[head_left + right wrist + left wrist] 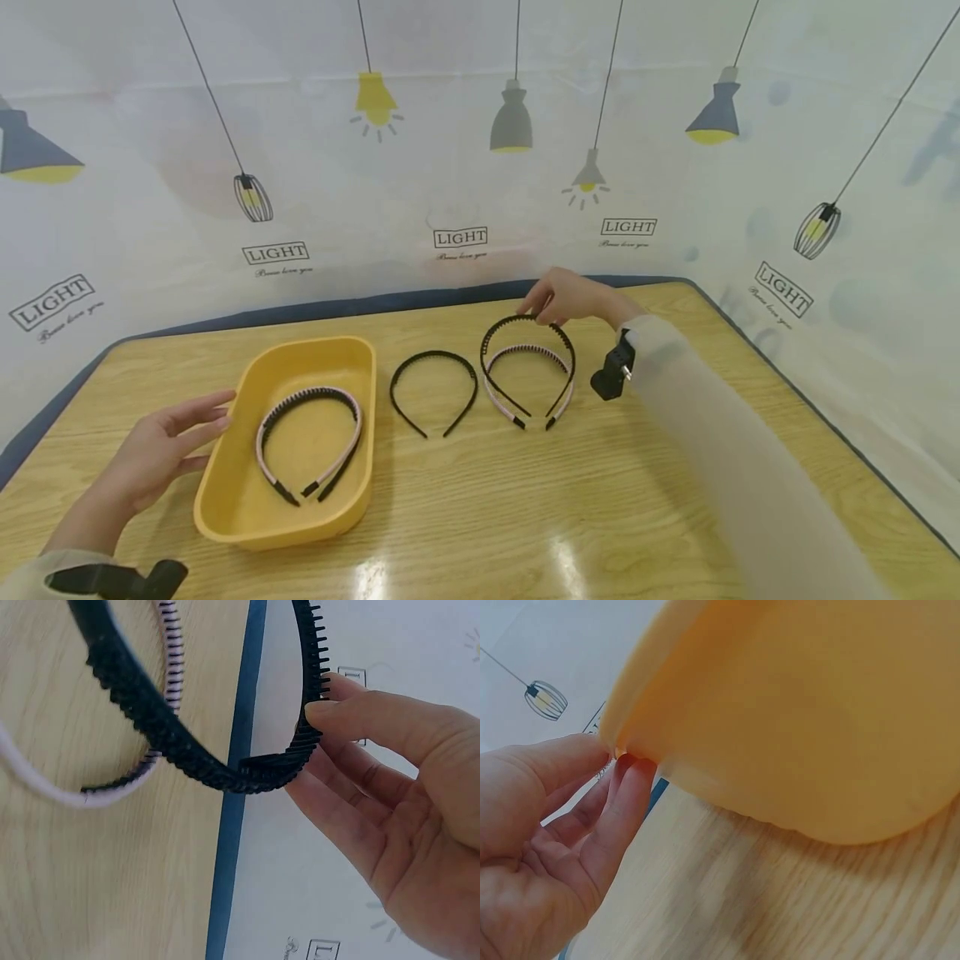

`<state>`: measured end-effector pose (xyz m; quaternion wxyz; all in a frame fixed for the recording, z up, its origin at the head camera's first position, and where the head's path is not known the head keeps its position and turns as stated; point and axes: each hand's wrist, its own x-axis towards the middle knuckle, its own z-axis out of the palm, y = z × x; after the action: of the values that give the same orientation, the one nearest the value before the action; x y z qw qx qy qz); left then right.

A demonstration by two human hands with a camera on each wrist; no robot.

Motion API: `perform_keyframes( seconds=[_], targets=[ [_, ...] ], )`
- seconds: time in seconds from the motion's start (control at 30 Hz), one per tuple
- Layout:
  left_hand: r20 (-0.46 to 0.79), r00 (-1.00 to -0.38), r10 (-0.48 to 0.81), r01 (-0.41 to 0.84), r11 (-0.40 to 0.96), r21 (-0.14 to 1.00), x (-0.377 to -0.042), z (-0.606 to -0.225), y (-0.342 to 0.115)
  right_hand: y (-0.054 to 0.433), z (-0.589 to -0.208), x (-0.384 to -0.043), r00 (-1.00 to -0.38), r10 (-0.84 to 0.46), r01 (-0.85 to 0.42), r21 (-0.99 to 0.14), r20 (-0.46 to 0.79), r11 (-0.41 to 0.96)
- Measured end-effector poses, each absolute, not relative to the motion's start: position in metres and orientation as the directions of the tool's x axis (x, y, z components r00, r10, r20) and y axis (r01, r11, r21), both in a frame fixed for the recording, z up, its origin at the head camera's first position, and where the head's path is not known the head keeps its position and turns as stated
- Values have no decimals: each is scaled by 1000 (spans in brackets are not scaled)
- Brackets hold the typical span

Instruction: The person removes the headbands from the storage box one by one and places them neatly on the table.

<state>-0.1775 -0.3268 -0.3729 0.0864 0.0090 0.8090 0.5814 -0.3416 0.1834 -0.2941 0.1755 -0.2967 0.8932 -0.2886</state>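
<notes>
My left hand (161, 450) pinches the left rim of a yellow plastic tray (213, 500), with thumb and fingertips meeting at the edge in the left wrist view. Inside the tray lie a pink toothed headband (355, 442) and a black one, overlapping. Over the right side of the table, my right hand (573, 296) holds a black toothed headband (180, 742) by its curved top, between thumb and fingers. The ends of that headband point down toward me. Behind it a pink headband (498, 400) lies on the table, partly covered in the head view.
Another black headband (433, 354) lies on the wooden table (480, 517) between the tray and the pink headband. A pale wall covering (420, 192) with printed lamps rises behind the table's dark back edge (337, 304).
</notes>
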Motion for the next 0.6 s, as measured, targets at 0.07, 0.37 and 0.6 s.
perform_keyframes(
  seconds=[0.07,0.37,0.6],
  targets=[
    [-129,-985,112,-85,333,939,-177,-373,-327,191,-297,-341,-770,-621,-418,-620,-146,664],
    [-126,-986,112,-81,342,936,-176,-372,-326,219,-310,-339,-790,-585,-376,-611,-180,696],
    [-112,-987,111,-70,327,942,-177,-373,-326,241,-317,-337,-806,-563,-356,-612,-181,706]
  ],
)
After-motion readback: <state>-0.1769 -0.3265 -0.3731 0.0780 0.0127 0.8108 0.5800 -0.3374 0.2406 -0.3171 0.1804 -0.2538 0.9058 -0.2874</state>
